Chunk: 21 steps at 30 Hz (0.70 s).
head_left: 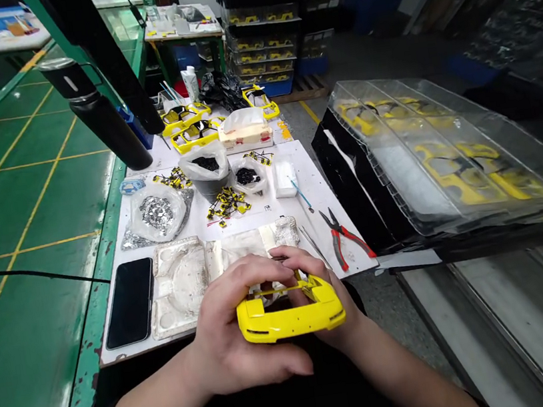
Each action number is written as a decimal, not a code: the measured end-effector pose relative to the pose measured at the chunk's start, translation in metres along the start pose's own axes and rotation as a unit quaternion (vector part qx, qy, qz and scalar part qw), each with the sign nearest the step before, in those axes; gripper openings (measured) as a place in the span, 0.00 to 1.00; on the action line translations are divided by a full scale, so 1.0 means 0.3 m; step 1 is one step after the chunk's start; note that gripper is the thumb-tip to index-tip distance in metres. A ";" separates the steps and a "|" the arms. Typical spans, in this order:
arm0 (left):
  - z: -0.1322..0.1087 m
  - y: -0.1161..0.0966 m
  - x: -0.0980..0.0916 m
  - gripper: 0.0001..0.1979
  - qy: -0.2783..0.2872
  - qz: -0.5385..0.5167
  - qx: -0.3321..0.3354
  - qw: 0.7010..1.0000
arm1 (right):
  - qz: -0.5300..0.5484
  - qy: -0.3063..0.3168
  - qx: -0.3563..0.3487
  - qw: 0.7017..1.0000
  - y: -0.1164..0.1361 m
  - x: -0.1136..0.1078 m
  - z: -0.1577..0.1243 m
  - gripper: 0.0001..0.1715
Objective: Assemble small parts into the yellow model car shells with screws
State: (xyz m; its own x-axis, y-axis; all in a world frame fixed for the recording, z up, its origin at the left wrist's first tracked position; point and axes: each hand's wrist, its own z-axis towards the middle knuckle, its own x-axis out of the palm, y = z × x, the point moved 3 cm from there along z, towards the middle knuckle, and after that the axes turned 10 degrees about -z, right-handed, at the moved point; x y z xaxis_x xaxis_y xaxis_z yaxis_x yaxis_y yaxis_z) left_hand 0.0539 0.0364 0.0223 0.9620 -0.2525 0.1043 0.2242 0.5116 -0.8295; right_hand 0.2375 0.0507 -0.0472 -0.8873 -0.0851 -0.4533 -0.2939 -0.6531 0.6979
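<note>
A yellow plastic shell, open in the middle like a small car body, is held in both hands just off the near edge of the desk. The left hand wraps around its near side with the fingers curled over the top. The right hand closes on the far side, and the fingers of both hands meet over a thin yellow strip across the opening. That strip looks like the weakest part: squeezing too hard could bend or crack it, and the glossy paint could pick up scuffs. Just ahead of the hands lies a white moulded tray, and knocking the shell against it could mark the finish. Left of the hands, a black smartphone rests close to the desk's edge, where a stray elbow could push it off. To the right, red-handled pliers and tweezers lie within reach, so a careless swing could scratch the shell. Farther ahead, a loose pile of small yellow-and-black parts could scatter if a sleeve catches it.
</note>
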 end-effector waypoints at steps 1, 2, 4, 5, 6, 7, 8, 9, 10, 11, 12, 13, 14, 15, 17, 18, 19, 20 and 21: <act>0.005 -0.005 0.003 0.34 0.002 0.000 -0.005 1.000 | 0.001 0.002 0.001 1.000 0.001 0.001 -0.001 0.24; 0.010 -0.010 0.006 0.32 0.007 0.001 -0.009 1.000 | 0.004 0.003 0.001 1.000 0.002 0.001 -0.002 0.24; 0.017 -0.023 0.013 0.28 0.020 0.006 -0.004 1.000 | 0.014 0.003 0.005 1.000 0.005 0.001 -0.005 0.23; 0.019 -0.028 0.016 0.26 0.027 0.012 0.002 1.000 | 0.018 0.002 0.007 1.000 0.005 0.000 -0.007 0.23; 0.020 -0.033 0.019 0.25 0.028 0.019 0.006 0.999 | 0.020 0.000 0.010 1.000 0.006 0.000 -0.009 0.23; 0.019 -0.035 0.021 0.24 0.027 0.026 0.008 0.999 | 0.019 0.000 0.012 1.000 0.006 0.000 -0.010 0.23; 0.017 -0.037 0.022 0.23 0.023 0.031 0.008 0.999 | 0.017 0.001 0.012 1.000 0.006 0.000 -0.011 0.24; 0.015 -0.037 0.023 0.22 0.019 0.033 0.007 0.999 | 0.014 0.002 0.013 1.000 0.006 -0.001 -0.012 0.25; 0.012 -0.036 0.023 0.21 0.015 0.030 0.005 0.999 | 0.011 0.003 0.014 1.000 0.006 -0.001 -0.012 0.26; 0.010 -0.036 0.023 0.20 0.012 0.026 0.005 1.000 | 0.008 0.003 0.013 1.000 0.006 -0.002 -0.011 0.27; 0.009 -0.035 0.022 0.20 0.010 0.023 0.004 1.000 | 0.005 0.003 0.014 1.000 0.006 -0.003 -0.010 0.27; 0.008 -0.034 0.022 0.20 0.012 0.023 0.004 1.000 | 0.004 0.003 0.013 1.000 0.006 -0.003 -0.009 0.26; 0.008 -0.032 0.021 0.21 0.013 0.023 0.003 1.000 | 0.003 0.002 0.012 1.000 0.006 -0.003 -0.008 0.25; 0.008 -0.031 0.019 0.22 0.014 0.024 0.005 1.000 | 0.003 0.002 0.011 1.000 0.006 -0.003 -0.008 0.24; 0.008 -0.029 0.015 0.24 0.015 0.027 0.009 0.999 | 0.002 0.001 0.010 1.000 0.006 -0.003 -0.008 0.23; 0.008 -0.028 0.013 0.25 0.015 0.026 0.010 0.999 | -0.001 0.001 0.010 1.000 0.007 -0.003 -0.008 0.23; 0.007 -0.027 0.012 0.26 0.014 0.025 0.011 1.000 | -0.004 0.002 0.011 1.000 0.008 -0.003 -0.009 0.24; 0.006 -0.026 0.011 0.27 0.015 0.024 0.012 1.000 | -0.008 0.003 0.010 1.000 0.009 -0.004 -0.009 0.25; 0.005 -0.025 0.011 0.28 0.016 0.023 0.012 1.000 | -0.012 0.004 0.009 1.000 0.011 -0.005 -0.010 0.26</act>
State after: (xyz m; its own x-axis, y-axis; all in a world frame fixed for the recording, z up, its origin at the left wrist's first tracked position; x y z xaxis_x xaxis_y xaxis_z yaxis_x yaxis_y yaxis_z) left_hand 0.0557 0.0330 0.0296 0.9661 -0.2537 0.0489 0.1839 0.5421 -0.8199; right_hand 0.2389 0.0466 -0.0459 -0.8770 -0.0765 -0.4744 -0.3209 -0.6416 0.6967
